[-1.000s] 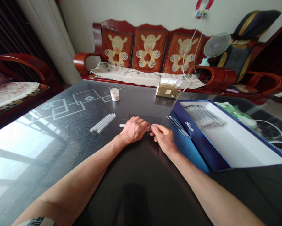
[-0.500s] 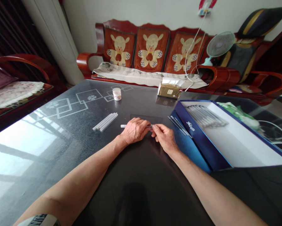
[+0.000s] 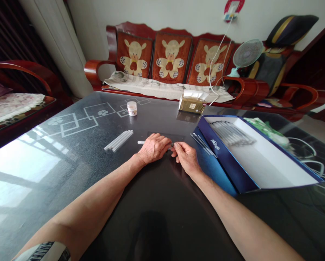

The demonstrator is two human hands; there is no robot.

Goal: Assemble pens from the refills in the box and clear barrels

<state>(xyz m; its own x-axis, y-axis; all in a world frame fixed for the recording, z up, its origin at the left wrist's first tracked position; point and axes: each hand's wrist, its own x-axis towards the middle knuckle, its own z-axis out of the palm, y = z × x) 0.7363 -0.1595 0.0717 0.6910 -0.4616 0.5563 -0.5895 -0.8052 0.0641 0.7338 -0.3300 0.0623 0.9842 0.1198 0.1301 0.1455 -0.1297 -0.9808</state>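
My left hand (image 3: 155, 148) is closed over a slim white pen barrel (image 3: 141, 142), whose left end sticks out past the knuckles. Thumb and forefinger of my right hand (image 3: 186, 156) pinch at the barrel's other end, where a small dark tip shows between the two hands. My fingers hide most of this piece. Left of my hands, several white pen barrels (image 3: 119, 140) lie side by side on the dark table (image 3: 162, 195). Several thin pen refills (image 3: 203, 145) rest to the right of my right hand, beside the blue box.
An open blue box (image 3: 230, 159) with a white inside stands at the right, with several clear pens (image 3: 231, 133) at its far end. A small white jar (image 3: 132, 108) and a tissue box (image 3: 192, 104) stand farther back. Behind the blue box lies a green and white bag (image 3: 271, 132).
The view has shifted slightly, so most things appear a little farther left. Both hands stay together on the pen barrel, and a dark tip now shows between my fingers.
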